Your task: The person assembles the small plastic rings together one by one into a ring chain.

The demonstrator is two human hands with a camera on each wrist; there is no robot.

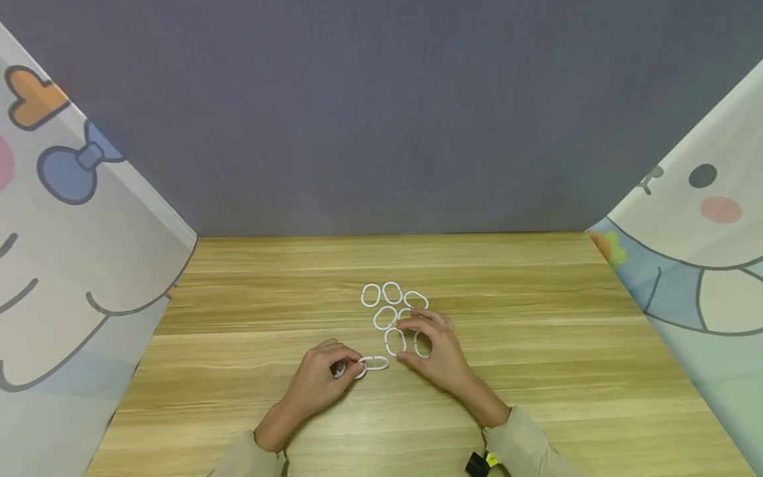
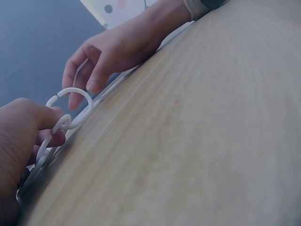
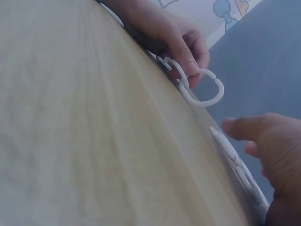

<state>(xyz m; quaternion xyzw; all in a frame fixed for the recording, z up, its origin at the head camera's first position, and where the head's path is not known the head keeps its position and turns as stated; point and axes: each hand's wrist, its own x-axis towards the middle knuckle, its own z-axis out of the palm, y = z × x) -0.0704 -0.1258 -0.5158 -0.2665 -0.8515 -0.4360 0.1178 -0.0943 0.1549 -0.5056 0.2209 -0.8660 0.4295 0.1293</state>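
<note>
The left hand (image 1: 322,377) is pinching a chain (image 1: 375,369) of white links; the right hand (image 1: 440,350), fingers parted, is spanning loose links (image 1: 386,340), contact being hard to tell.

place: screened-off workspace, wider setting unclear; wood-grain tabletop (image 1: 554,344); grey back panel (image 1: 387,119); cartoon-printed side sheets (image 1: 71,265)

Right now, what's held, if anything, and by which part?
Left hand pinches the white chain near where the end link joins; right hand holds nothing.
</note>
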